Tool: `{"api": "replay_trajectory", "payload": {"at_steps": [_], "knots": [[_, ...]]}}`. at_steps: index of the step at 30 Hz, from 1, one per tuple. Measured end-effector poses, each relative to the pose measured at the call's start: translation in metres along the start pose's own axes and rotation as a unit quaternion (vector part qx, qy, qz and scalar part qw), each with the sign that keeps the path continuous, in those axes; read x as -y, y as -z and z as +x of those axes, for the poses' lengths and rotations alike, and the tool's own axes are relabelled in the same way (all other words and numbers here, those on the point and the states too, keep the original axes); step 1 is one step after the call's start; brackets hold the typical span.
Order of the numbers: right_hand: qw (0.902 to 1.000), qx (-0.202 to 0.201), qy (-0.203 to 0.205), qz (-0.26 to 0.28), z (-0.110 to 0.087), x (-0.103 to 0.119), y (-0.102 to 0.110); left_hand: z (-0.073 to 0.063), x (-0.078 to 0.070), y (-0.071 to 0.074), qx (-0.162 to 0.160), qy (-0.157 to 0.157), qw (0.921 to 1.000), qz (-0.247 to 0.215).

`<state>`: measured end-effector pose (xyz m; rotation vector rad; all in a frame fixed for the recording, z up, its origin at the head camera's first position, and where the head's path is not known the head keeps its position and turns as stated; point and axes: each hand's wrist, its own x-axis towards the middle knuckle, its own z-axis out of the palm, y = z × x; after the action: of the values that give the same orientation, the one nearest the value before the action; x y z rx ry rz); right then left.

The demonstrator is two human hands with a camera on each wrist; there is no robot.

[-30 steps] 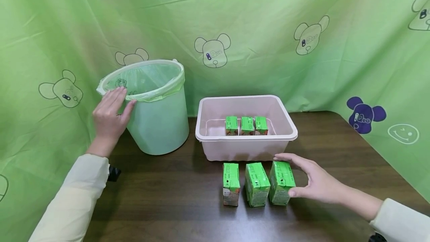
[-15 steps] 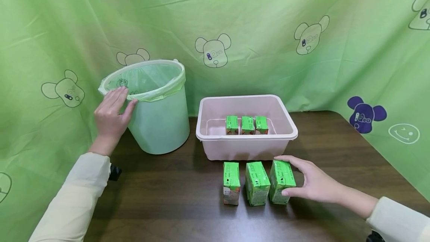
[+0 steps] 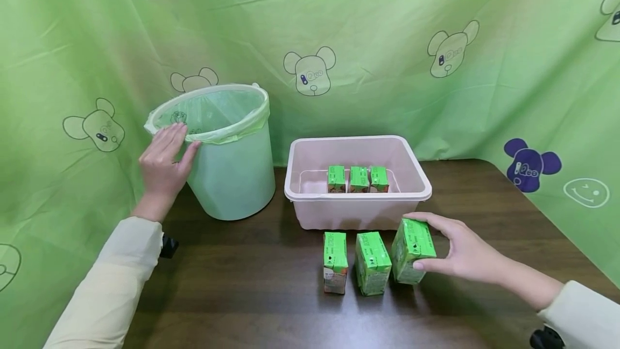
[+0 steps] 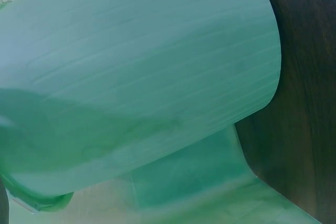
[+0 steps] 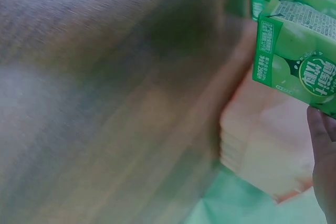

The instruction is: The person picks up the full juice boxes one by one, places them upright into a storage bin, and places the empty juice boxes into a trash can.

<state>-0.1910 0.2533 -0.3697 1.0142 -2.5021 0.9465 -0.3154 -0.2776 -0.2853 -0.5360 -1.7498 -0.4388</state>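
Green juice carton (image 3: 413,249) at five o'clock from the pink tub (image 3: 358,214), its ends clamped by fingers of the right hand (image 3: 470,255); light, I'd guess, slightly squashable, best held there. Ten o'clock: the left hand (image 3: 162,166), fingers straight, touches the lined bin (image 3: 234,179).

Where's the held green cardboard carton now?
Head view: the carton is right of two standing green cartons, in front of the pale pink plastic tub.
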Motion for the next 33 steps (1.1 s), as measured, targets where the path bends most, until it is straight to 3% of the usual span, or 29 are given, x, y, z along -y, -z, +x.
{"api": "replay_trajectory", "payload": {"at_steps": [15, 24, 33], "knots": [[0.9978, -0.011, 0.064, -0.017, 0.032, 0.028, 0.045, -0.001, 0.0, -0.002, -0.01, -0.005, 0.9999, 0.003], [0.9935, -0.023, 0.111, 0.001, 0.076, 0.043, 0.053, -0.002, 0.0, -0.001, -0.016, -0.007, 0.9998, 0.007], [0.9858, -0.043, 0.142, 0.078, 0.133, 0.058, 0.045, 0.0, 0.001, -0.003, -0.022, -0.016, 0.9996, 0.008]]}}
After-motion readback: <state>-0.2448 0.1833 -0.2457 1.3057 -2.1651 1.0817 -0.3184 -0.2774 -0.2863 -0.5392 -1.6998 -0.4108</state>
